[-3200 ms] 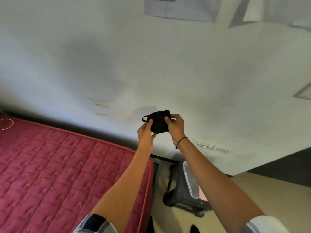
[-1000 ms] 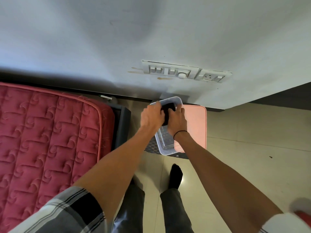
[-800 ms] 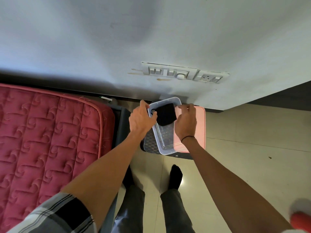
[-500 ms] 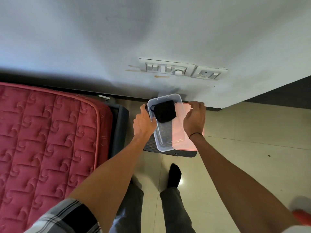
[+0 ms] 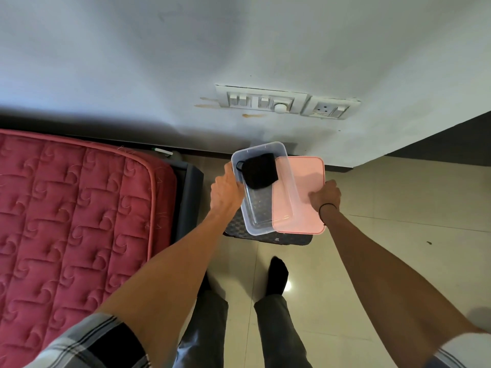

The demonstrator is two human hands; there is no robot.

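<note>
Black mask (image 5: pixel 259 171) now dropped into the clear box (image 5: pixel 261 208), left hand (image 5: pixel 227 191) grips its wall and right hand (image 5: pixel 325 196) grips the pink lid (image 5: pixel 305 192), which next needs aligning on top.

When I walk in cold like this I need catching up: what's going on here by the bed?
A person stands beside a red mattress and is packing a black face mask away. The mask lies inside a clear plastic container, at its far end. The left hand grips the container's left wall, while the right hand holds the pink lid by its right edge. The lid overlaps the container's right side and is not yet closed over it.
</note>
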